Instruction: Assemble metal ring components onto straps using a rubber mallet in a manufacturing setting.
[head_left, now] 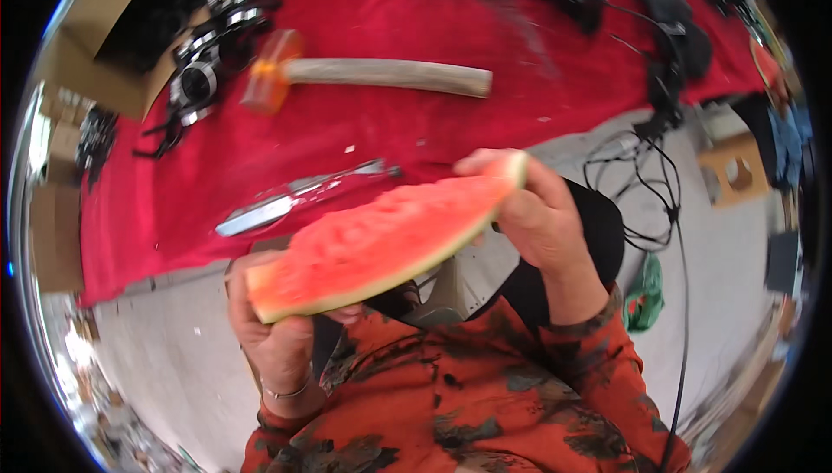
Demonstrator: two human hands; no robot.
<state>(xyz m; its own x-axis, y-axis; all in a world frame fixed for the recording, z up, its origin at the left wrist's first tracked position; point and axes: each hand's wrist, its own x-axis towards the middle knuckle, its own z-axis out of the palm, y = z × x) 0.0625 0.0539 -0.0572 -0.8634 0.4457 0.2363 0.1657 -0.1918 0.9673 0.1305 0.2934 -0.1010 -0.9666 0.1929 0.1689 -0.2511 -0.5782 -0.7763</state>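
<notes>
Head view: both hands are closed on one watermelon slice [386, 243], held up close under the camera, above the person's lap. The left hand [273, 326] grips the lower, wider end from beneath, fingers curled around the rind, a thin bracelet at the wrist. The right hand [533, 208] pinches the upper, narrower end, thumb along the top near the pale rind tip. The hands are well apart, one at each end, with the slice spanning the gap between them.

The slice's long axis runs on a diagonal, from low at the person's left to high at the right. Its red flesh faces up and away; the green rind edge faces down toward the body. The flesh looks uneven and pitted along the upper edge. Neither hand is clearly nearer to it, as both are in contact, though the left carries it from below.

Beyond the slice lies a red cloth [433, 117] spread on the ground. On it, just past the slice, a knife [290, 198] lies with its blade pointing toward the person's left. Farther off rests a mallet [364, 74] with an orange head and a wooden handle. Dark camera gear [208, 61] sits at the cloth's left end, and black cables [659, 178] trail off it to the right over grey floor.
</notes>
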